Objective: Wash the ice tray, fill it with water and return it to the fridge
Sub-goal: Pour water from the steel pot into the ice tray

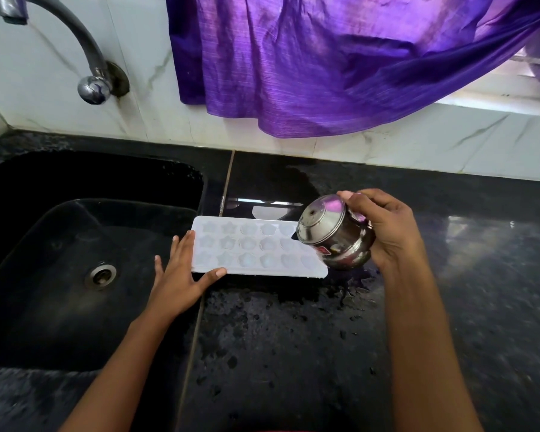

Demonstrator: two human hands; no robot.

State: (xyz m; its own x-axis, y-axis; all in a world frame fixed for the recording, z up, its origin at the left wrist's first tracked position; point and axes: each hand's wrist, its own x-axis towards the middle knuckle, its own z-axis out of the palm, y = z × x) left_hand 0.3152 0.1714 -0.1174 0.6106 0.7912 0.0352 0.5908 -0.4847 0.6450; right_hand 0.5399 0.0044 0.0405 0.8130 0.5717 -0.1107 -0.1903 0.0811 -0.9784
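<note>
A white ice tray [250, 244] with star-shaped cells lies flat on the black counter, just right of the sink. My left hand [181, 275] rests at its left end, thumb along the front edge and fingers spread against the side. My right hand [387, 229] grips a small steel pot [334, 236], tipped on its side over the tray's right end with its bottom turned toward me. The pot hides the tray's far right cells. Whether water is leaving the pot cannot be told.
A black sink [75, 260] with a metal drain [101, 275] lies to the left, a curved tap [85, 54] on the tiled wall above it. The granite counter [293, 338] is wet with droplets. A purple curtain [325, 57] hangs behind.
</note>
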